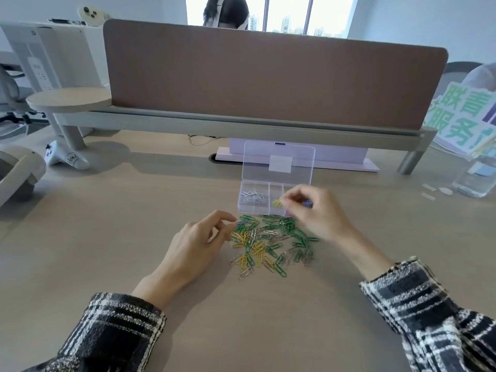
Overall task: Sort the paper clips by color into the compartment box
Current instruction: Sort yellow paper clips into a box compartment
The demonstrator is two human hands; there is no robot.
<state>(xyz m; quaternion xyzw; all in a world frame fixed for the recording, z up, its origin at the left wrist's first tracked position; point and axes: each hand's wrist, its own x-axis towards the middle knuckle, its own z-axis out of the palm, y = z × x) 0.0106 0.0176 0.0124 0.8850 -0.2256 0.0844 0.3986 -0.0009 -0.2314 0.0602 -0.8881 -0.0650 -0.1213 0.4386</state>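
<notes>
On the desk: mixed pile of paper clips (green, yellow, silver) lies loose just in front of the compartment box, whose lid stands open.
Done: a small heap of silver clips sits in the box's left compartment. Other compartments look bare or are hidden by the hand, can't confirm.
Left: most of the job, I'd say. The pile is large, and the greens and yellows are unsorted.
Right hand: over the box's front right part, thumb and forefinger pinching a yellow clip, which hangs above the middle front compartment, not yet dropped.
Blue bit: shows at the right hand's fingers. May be a second clip, too blurred to tell.
Left hand: at the pile's left edge, fingers loosely curled with tips at the outermost clips. No clip visibly held.
Step (judgement): placing yellow; left hand is staged for the next pick.
</notes>
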